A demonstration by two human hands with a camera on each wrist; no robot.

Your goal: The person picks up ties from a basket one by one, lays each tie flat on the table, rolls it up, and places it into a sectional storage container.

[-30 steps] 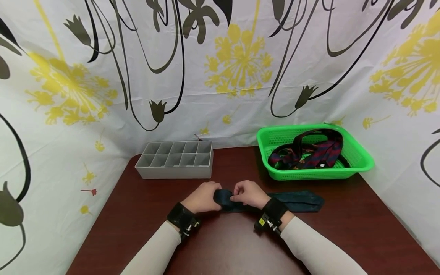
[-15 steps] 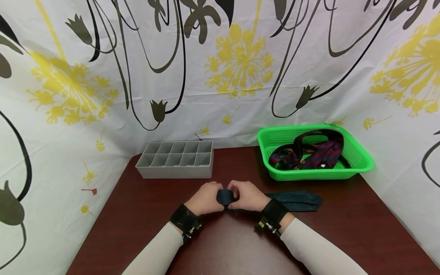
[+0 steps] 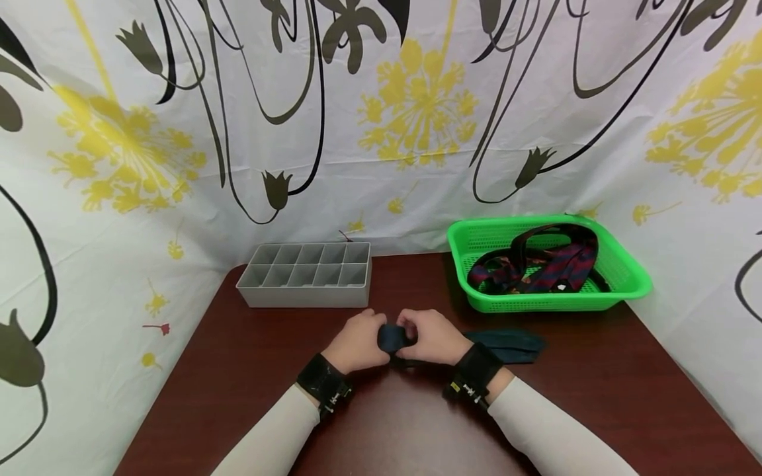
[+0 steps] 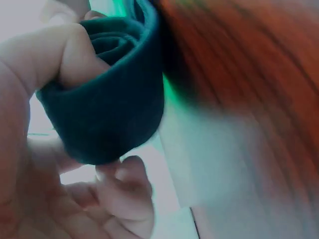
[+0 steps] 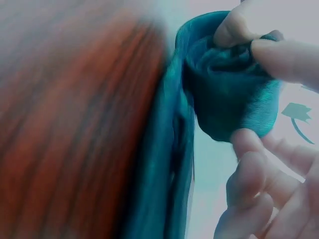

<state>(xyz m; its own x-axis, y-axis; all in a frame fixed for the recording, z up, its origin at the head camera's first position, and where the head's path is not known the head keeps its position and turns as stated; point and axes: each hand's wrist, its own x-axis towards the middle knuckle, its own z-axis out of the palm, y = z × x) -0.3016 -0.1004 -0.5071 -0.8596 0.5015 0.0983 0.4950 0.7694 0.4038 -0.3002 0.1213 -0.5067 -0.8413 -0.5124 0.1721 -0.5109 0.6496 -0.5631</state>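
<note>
A dark teal necktie (image 3: 391, 338) is partly rolled into a coil between my two hands, over the middle of the table. Its flat tail (image 3: 506, 346) runs out to the right, behind the right wrist. From the left, my left hand (image 3: 359, 342) grips the coil; the left wrist view has the thumb (image 4: 75, 55) pressed into the top of the spiral and other fingers below. My right hand (image 3: 434, 338) pinches the coil from the other side. In the right wrist view, fingertips sit at the coil's upper rim (image 5: 224, 64), with curled fingers (image 5: 249, 174) underneath.
A grey divided box (image 3: 303, 297) stands at the back left of the dark red-brown table (image 3: 238, 396). At the back right is a green basket (image 3: 559, 304) with several patterned neckties (image 3: 553, 264) inside. A patterned white cloth (image 3: 333, 225) hangs behind.
The right hand has gone from pinching above the tie to gripping the coil's right side. The coil has shifted slightly right, and the tail's far end has drawn left, leaving less of it flat.
</note>
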